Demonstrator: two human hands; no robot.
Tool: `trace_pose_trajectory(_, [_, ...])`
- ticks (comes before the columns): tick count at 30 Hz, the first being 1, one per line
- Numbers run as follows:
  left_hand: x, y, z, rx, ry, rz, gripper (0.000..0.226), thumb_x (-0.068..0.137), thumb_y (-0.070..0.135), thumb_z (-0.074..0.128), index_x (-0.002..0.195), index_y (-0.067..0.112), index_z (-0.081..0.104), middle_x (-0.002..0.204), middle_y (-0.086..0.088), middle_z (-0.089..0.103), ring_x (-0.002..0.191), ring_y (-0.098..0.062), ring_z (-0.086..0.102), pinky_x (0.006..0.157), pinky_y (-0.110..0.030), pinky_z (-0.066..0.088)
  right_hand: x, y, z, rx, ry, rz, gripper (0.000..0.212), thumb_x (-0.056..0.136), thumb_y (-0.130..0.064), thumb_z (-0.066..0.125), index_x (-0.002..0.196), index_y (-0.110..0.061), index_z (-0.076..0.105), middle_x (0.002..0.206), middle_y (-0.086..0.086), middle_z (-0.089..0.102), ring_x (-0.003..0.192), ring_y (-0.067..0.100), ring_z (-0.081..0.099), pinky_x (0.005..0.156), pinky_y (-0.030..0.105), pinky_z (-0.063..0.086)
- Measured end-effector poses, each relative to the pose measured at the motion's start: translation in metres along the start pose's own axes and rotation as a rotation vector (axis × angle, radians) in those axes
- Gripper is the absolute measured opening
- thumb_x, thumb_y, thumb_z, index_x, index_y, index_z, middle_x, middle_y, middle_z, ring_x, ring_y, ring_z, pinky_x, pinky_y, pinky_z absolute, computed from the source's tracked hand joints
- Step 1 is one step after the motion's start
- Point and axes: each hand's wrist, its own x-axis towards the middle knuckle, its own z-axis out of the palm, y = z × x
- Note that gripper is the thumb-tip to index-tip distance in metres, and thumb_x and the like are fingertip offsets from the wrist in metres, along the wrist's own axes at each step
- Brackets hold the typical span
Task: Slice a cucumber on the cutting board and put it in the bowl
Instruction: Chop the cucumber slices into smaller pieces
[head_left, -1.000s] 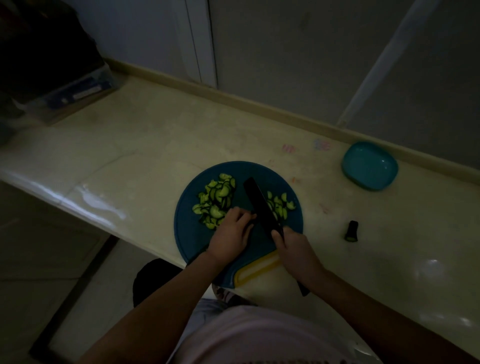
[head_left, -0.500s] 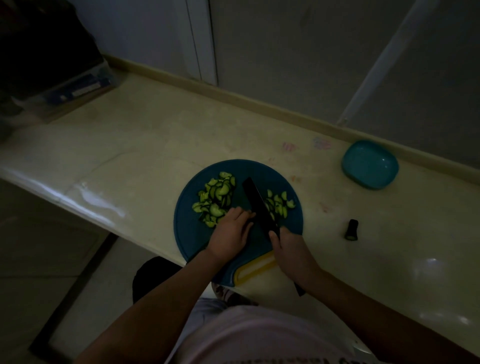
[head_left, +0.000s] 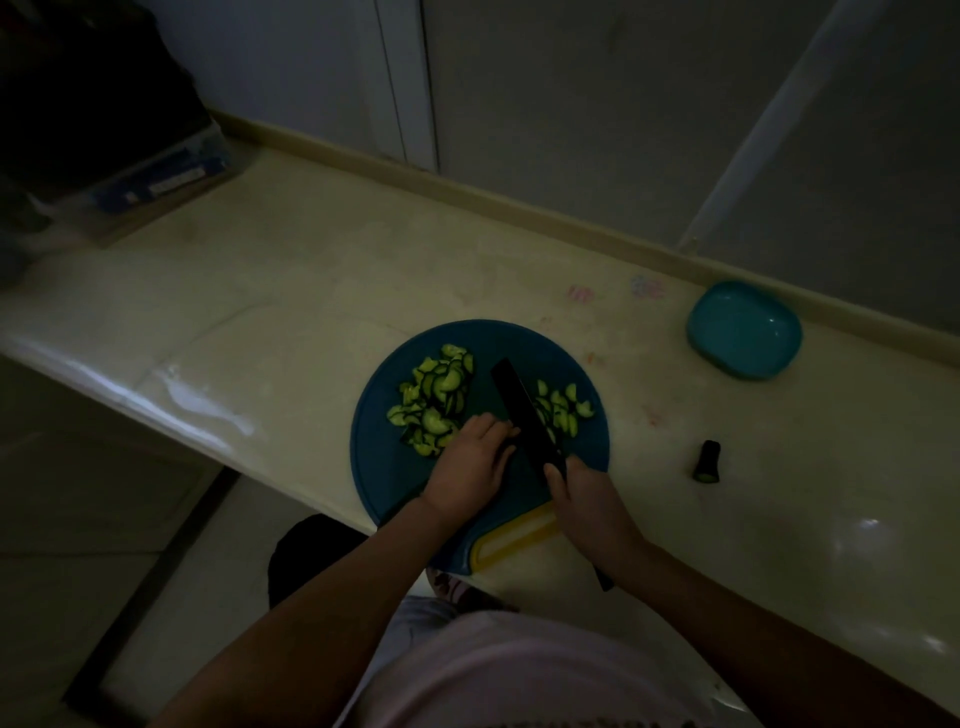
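A round blue cutting board (head_left: 384, 467) with a yellow handle lies at the counter's front edge. Two heaps of cucumber slices sit on it: a larger heap (head_left: 434, 400) on the left and a smaller heap (head_left: 561, 408) on the right. My right hand (head_left: 587, 499) grips the handle of a black knife (head_left: 522, 410), whose blade lies between the heaps. My left hand (head_left: 470, 465) rests on the board beside the blade, fingers curled over something I cannot make out. A teal bowl (head_left: 745, 328) stands empty at the back right.
A dark cucumber end piece (head_left: 707, 461) lies on the counter right of the board. A clear box with blue packs (head_left: 156, 179) sits at the far left by dark objects. The counter's front edge (head_left: 156, 400) drops to the floor.
Both hands and the knife have hardly shifted on the board; the slice heaps stay where they were.
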Motion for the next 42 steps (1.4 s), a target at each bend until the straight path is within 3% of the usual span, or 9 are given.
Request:
trace_pose_trajectory(11, [0.004, 0.003, 0.003, 0.015, -0.012, -0.008, 0.017, 0.085, 0.009, 0.057, 0.099, 0.001, 0.062, 0.086, -0.013, 0.055, 0.08, -0.022, 0.048, 0.068, -0.027, 0.037, -0.008, -0.001, -0.012, 0.012, 0.036, -0.03, 0.027, 0.099, -0.028, 0.035, 0.081, -0.01, 0.044, 0.062, -0.004, 0.042, 0.06, 0.017, 0.048, 0.055, 0.027, 0.031])
trace_pose_trajectory(18, [0.002, 0.002, 0.003, 0.025, -0.005, 0.007, 0.014, 0.084, 0.005, 0.062, 0.098, 0.0, 0.062, 0.085, -0.012, 0.056, 0.078, -0.025, 0.053, 0.068, -0.024, 0.036, -0.009, -0.002, -0.012, -0.006, 0.008, -0.011, 0.027, 0.1, -0.028, 0.034, 0.079, -0.012, 0.041, 0.061, -0.007, 0.039, 0.053, 0.002, 0.037, 0.054, 0.026, 0.027])
trace_pose_trajectory(25, [0.003, -0.001, 0.003, 0.022, 0.019, 0.036, 0.013, 0.083, 0.006, 0.06, 0.094, -0.001, 0.062, 0.082, -0.013, 0.057, 0.078, -0.015, 0.042, 0.068, -0.025, 0.036, -0.008, -0.008, -0.005, -0.001, 0.019, 0.0, 0.026, 0.1, -0.027, 0.034, 0.081, -0.011, 0.041, 0.061, -0.007, 0.038, 0.053, 0.005, 0.038, 0.054, 0.027, 0.029])
trace_pose_trajectory(30, [0.003, -0.004, 0.003, 0.02, -0.003, 0.044, 0.014, 0.083, 0.007, 0.061, 0.096, 0.001, 0.063, 0.087, -0.012, 0.06, 0.081, -0.019, 0.051, 0.07, -0.024, 0.039, -0.003, -0.012, 0.006, 0.006, 0.024, 0.007, 0.027, 0.1, -0.027, 0.033, 0.084, -0.009, 0.045, 0.065, 0.0, 0.045, 0.064, 0.019, 0.05, 0.056, 0.027, 0.034])
trace_pose_trajectory(35, [0.0, -0.009, -0.002, 0.048, -0.03, 0.086, 0.029, 0.091, 0.025, 0.046, 0.103, 0.006, 0.065, 0.101, -0.009, 0.061, 0.091, -0.019, 0.053, 0.073, -0.026, 0.046, 0.0, -0.008, 0.007, 0.0, 0.024, 0.01, 0.026, 0.1, -0.028, 0.033, 0.083, -0.01, 0.043, 0.06, -0.005, 0.039, 0.062, 0.019, 0.049, 0.053, 0.029, 0.034])
trace_pose_trajectory(42, [-0.002, -0.006, -0.003, 0.063, -0.045, 0.034, 0.029, 0.092, 0.027, 0.045, 0.106, 0.008, 0.063, 0.092, -0.008, 0.057, 0.082, -0.02, 0.049, 0.065, -0.033, 0.046, -0.003, -0.003, -0.001, -0.012, 0.02, 0.003, 0.025, 0.1, -0.027, 0.033, 0.082, -0.011, 0.041, 0.061, -0.007, 0.038, 0.064, 0.018, 0.048, 0.055, 0.026, 0.03])
